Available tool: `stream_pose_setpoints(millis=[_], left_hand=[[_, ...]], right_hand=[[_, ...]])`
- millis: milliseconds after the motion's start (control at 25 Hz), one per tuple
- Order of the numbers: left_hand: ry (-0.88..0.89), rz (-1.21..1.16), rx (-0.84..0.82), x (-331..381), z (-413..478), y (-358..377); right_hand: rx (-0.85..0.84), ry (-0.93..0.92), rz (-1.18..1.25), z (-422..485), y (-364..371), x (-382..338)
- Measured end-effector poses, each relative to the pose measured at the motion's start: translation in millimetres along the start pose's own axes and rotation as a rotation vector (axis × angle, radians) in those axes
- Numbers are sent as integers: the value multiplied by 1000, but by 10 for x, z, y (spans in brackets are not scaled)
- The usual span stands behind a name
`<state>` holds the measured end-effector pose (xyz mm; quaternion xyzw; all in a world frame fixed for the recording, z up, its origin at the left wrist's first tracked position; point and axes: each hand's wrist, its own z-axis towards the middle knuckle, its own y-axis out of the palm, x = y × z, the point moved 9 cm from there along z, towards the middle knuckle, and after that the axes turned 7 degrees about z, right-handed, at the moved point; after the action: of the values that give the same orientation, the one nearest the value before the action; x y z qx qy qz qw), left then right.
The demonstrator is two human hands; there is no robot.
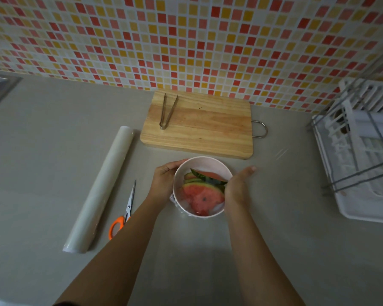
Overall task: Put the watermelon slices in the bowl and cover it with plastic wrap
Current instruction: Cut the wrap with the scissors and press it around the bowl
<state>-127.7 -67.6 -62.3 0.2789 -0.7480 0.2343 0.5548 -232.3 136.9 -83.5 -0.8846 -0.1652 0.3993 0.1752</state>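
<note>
- Two bare hands are on the white bowl (202,164), which sits on the grey counter (53,151) just in front of the wooden cutting board (197,127)
- hard to make out the plastic wrap (177,206): it only shows as crinkles round the near-left wall of the bowl and a faint sheen over the top, so can't tell how far it reaches
- watermelon slices (202,195) are inside the bowl, the back ones partly hidden behind the front slice
- left hand (164,180) cups the left wall, fingers together and curled round the far-left rim; fingertips are out of sight
- right hand (238,184) is flat against the right wall, fingers straight and pressed together, pointing away, covering that part of the rim
- roll of plastic wrap (102,188) lies well left, orange-handled scissors (124,215) beside it, handles partly behind the left forearm
- metal tongs (167,111) rest on the board
- white dish rack (363,151) is cut off at the right edge
</note>
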Motion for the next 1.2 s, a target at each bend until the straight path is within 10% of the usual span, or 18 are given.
stream_pose_setpoints(millis=[200, 360, 640, 880, 1200], left_hand=[[-111, 524, 133, -13, 112, -339], [-333, 257, 426, -297, -346, -735], [-378, -421, 261, -376, -788, -61], [-340, -99, -54, -126, -260, -12], [-312, 49, -185, 94, 24, 108]], right_hand=[[97, -207, 227, 31, -189, -183], [-432, -299, 447, -60, 203, -553], [-559, -294, 344, -193, 300, -328], [-341, -309, 99, -37, 59, -172], [-952, -213, 213, -234, 389, -458]])
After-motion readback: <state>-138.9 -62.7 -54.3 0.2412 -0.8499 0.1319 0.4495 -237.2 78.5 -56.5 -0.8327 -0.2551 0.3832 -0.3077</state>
